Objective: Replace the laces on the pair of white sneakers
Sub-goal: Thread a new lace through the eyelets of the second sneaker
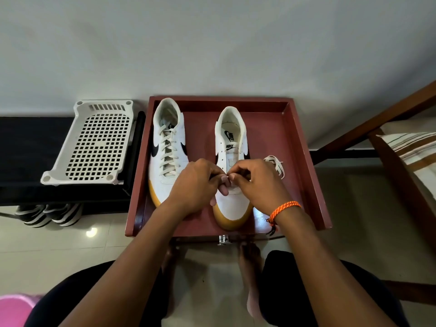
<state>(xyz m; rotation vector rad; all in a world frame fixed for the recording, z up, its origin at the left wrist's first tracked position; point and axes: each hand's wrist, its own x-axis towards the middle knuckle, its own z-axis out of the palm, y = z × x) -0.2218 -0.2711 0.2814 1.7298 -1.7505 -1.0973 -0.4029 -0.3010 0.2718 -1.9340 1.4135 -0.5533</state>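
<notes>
Two white sneakers with black logos and tan toe soles stand on a red-brown tray table (299, 161), toes toward me. The left sneaker (166, 147) is fully laced with a cream lace. The right sneaker (232, 142) shows bare eyelets along its tongue. My left hand (197, 185) and my right hand (257, 182) meet over its lowest eyelets, each pinching a bit of white lace between thumb and fingertips. The rest of the white lace (277, 165) lies bunched on the tray beside the right sneaker, behind my right hand.
A white perforated plastic basket (94, 142) sits on a black shelf (28, 149) left of the tray, with dark shoes (49, 214) below it. A wooden frame with striped cloth (410, 147) stands at the right. My bare feet rest on the tiled floor under the tray.
</notes>
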